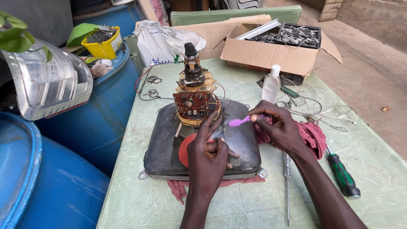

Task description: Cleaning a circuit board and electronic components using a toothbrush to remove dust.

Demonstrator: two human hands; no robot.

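on the pale green table (pixel 254 199), face down on a red rag (pixel 316 135), lies an old picture tube (pixel 169 152) with its neck standing straight up; the yoke with its copper windings and the brown circuit board (pixel 194 104) sit on that neck, rising away from the person toward the far side of the table

the right hand (pixel 280 129) is closed around a small pink brush (pixel 239 121), pinched between thumb and fingertips. the brush's long axis runs nearly level, left to right, with its working end pointing left toward the base of the yoke, just short of it and a little below the board. the left hand (pixel 207 159) rests on the grey back of the tube, fingers bent and pressed against it beside a red round part (pixel 185 150); whether anything is held between those fingers is hard to tell, though a thin grey piece seems to lie under the fingertips. of the two, the left hand is nearer the yoke, directly below it, while the right comes in from the side

right of the tube lie a long thin screwdriver (pixel 287 182) and a green-handled screwdriver (pixel 343 176), both pointing roughly away from the person. a clear plastic bottle (pixel 271 85) stands behind, beside loose wires and a cardboard box (pixel 271 53) of parts. blue drums (pixel 85 123) crowd the left side
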